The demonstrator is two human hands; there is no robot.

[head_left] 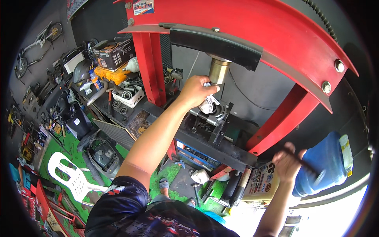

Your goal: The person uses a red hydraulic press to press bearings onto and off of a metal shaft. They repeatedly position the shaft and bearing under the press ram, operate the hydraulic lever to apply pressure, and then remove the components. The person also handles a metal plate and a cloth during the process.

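My left hand (196,91) reaches under the brass-coloured ram (220,71) of a red shop press (237,17). Its fingers are closed on a crumpled white cloth or wrap (207,106), right below the ram. What lies inside the wrap is hidden. Beneath it, a metal bearing-splitter-like fixture (215,117) rests on the black press bed (197,134). Off to the right, my right hand (287,164) is wrapped round a dark rod-shaped handle (302,162), blurred by motion. The handle's far end points toward a blue water jug.
Left of the press, a bench holds a boxed item (114,52), an orange case (112,74) and a white tray (128,96) of bearings. A white plastic chair (73,175) stands on the green floor. The blue jug (321,166) stands right of the press.
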